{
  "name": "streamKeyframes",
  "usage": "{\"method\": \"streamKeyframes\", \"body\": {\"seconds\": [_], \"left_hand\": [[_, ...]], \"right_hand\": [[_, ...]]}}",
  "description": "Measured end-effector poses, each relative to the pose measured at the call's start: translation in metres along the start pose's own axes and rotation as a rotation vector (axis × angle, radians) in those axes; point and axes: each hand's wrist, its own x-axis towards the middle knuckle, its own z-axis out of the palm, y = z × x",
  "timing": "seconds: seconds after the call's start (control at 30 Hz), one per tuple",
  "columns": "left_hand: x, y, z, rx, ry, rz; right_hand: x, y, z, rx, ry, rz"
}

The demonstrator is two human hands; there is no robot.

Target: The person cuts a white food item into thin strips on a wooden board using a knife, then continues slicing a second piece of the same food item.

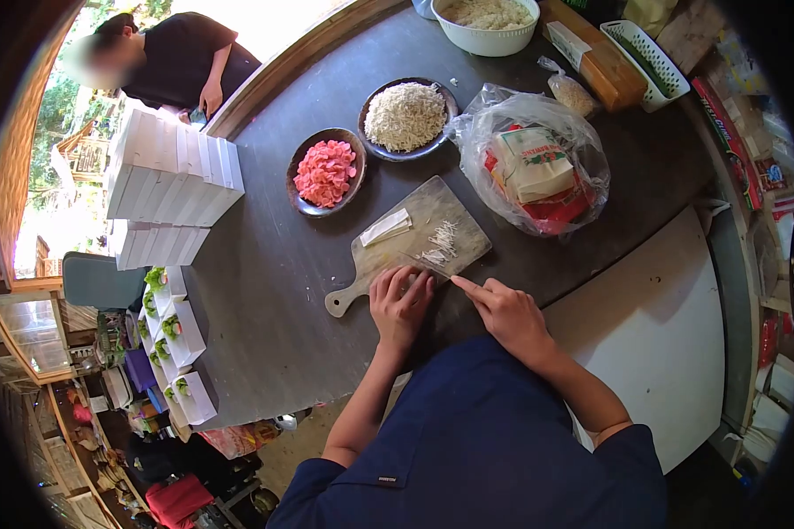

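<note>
My right hand grips a knife, its index finger stretched along the top; the thin blade reaches left over the cutting board. My left hand is closed, with curled fingers pressed on the near edge of the board beside the blade; whatever lies under the fingertips is hidden. On the grey cutting board are a stack of flat white strips at the left and a small heap of thin white shreds just beyond the knife.
Beyond the board stand a bowl of pink slices, a bowl of white shreds and a plastic bag of packets. A white colander stands at the back. White boxes line the left edge; another person stands behind them.
</note>
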Motion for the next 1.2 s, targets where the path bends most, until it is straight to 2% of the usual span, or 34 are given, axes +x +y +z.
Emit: {"method": "streamKeyframes", "body": {"seconds": [0.37, 0.6, 0.7, 0.9, 1.0, 1.07, 1.1, 1.17, 1.2], "left_hand": [[-0.001, -0.002, 0.000, 0.002, -0.002, -0.006], [0.000, 0.000, -0.001, -0.023, -0.015, -0.019], [0.000, -0.001, 0.000, -0.044, -0.031, -0.080], [0.016, 0.006, -0.012, -0.218, -0.124, -0.264], [0.029, -0.002, -0.012, -0.277, -0.165, -0.333], [0.031, -0.010, -0.012, -0.417, -0.194, -0.395], [0.028, -0.015, -0.013, -0.416, -0.197, -0.393], [0.029, -0.031, -0.017, -0.525, -0.119, -0.553], [0.032, -0.039, -0.021, -0.524, -0.121, -0.546]], "right_hand": [[-0.007, -0.016, -0.006, -0.188, -0.009, -0.018], [-0.002, -0.013, 0.001, -0.176, -0.008, -0.007], [0.005, -0.011, 0.005, -0.112, 0.028, -0.044], [-0.003, -0.006, -0.012, 0.045, -0.044, 0.054], [0.003, -0.006, -0.011, 0.152, 0.038, 0.031], [-0.002, -0.005, -0.013, 0.184, 0.023, 0.045], [-0.008, -0.006, -0.016, 0.185, 0.025, 0.047], [-0.013, -0.007, -0.023, 0.212, -0.030, 0.086], [-0.012, -0.007, -0.025, 0.215, -0.023, 0.086]]}}
